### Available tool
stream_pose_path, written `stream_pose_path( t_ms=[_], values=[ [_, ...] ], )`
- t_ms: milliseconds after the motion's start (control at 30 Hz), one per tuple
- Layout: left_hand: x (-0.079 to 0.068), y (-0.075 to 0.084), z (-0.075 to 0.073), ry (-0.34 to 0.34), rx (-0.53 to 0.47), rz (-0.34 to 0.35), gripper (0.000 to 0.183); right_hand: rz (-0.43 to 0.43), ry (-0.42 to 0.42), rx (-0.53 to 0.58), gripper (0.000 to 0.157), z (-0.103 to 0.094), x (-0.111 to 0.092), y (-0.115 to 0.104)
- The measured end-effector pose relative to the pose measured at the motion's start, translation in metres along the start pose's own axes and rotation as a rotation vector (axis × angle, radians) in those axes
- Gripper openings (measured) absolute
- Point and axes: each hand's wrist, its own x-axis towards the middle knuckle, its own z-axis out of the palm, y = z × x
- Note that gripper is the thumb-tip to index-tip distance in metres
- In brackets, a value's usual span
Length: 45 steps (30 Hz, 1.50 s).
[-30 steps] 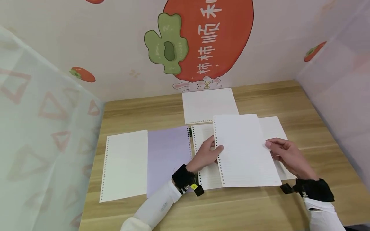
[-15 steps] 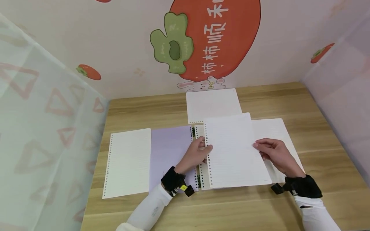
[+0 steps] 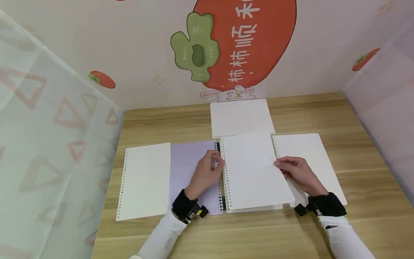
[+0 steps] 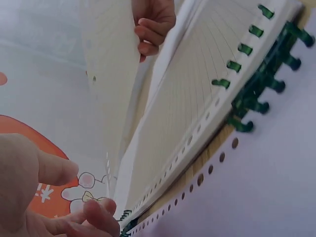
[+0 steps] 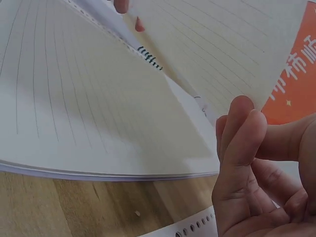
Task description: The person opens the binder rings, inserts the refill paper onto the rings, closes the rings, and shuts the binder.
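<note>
My right hand (image 3: 299, 174) pinches the right edge of a white loose-leaf sheet (image 3: 253, 169) between thumb and fingers, as the right wrist view shows closely. That sheet is tilted above the lined pages (image 4: 182, 74) of a loose-leaf binder, its punched edge to the left. My left hand (image 3: 205, 172) is at the punched edge, thumb (image 4: 57, 168) apart from the fingertips (image 4: 101, 212), which lie right by the sheet's edge. Green binder rings (image 4: 256, 74) stand open between the pages and the purple sheet or cover (image 3: 191, 158).
A punched lined sheet (image 3: 143, 180) lies at the left, overlapping the purple piece. Another sheet (image 3: 242, 117) lies behind the binder against the wall, and lined punched paper (image 3: 307, 151) lies at the right. All rest on a wooden table (image 3: 155, 237) with fabric walls around it.
Both hands have moved left with the sheet, bringing it over the binder pages. The left hand's thumb and fingers have come off the punched edge; the right hand keeps its pinch.
</note>
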Motion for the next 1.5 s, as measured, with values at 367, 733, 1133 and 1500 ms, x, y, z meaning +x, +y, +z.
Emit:
stream_pose_path(
  t_ms=[367,733,1133,1500],
  values=[
    [0.008,-0.008,0.0,-0.03,0.375,0.159,0.053,0.04,-0.006,0.024,0.025,0.006,0.007,0.006],
    [0.009,-0.014,0.003,-0.077,0.487,0.174,0.056,0.044,-0.006,-0.006,0.035,0.004,0.008,0.005],
    [0.005,-0.012,0.001,-0.096,0.519,0.171,0.054,0.049,0.003,-0.039,0.046,0.006,0.009,0.006],
    [-0.026,-0.007,-0.008,-0.102,0.434,0.266,0.04,0.021,0.032,-0.133,0.054,0.009,0.006,0.008]
  ],
)
